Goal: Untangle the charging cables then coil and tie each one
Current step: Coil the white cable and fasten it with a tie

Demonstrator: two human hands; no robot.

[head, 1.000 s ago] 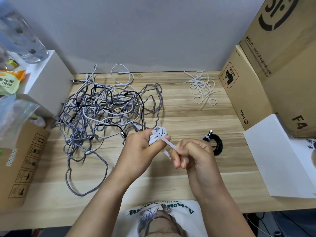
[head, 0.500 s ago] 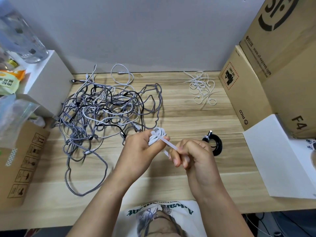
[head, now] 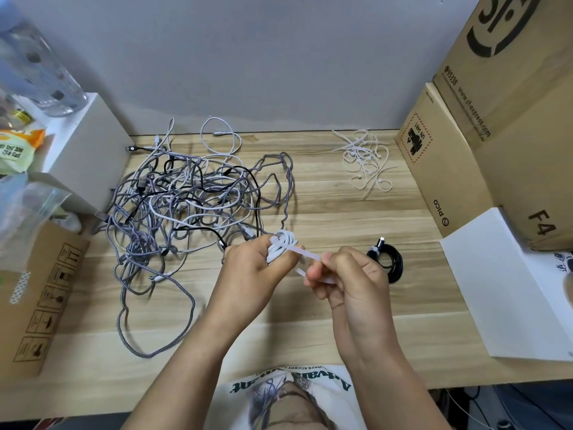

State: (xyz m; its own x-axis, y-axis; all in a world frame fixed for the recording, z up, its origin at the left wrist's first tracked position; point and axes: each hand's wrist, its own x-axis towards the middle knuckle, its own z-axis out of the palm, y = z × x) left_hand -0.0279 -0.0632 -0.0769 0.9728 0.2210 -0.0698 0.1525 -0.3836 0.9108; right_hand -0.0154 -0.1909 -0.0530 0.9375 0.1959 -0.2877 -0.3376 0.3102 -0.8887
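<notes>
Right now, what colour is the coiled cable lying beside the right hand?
Black, with a white tie around it: the coiled cable shows clearly in the head view.

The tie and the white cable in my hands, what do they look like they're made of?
Tie: probably nylon or similar plastic, a thin, flat, translucent white strip. White cable: smooth, matte white plastic or rubber jacket, with no weave showing, unlike the braided grey cables in the tangle.
</notes>
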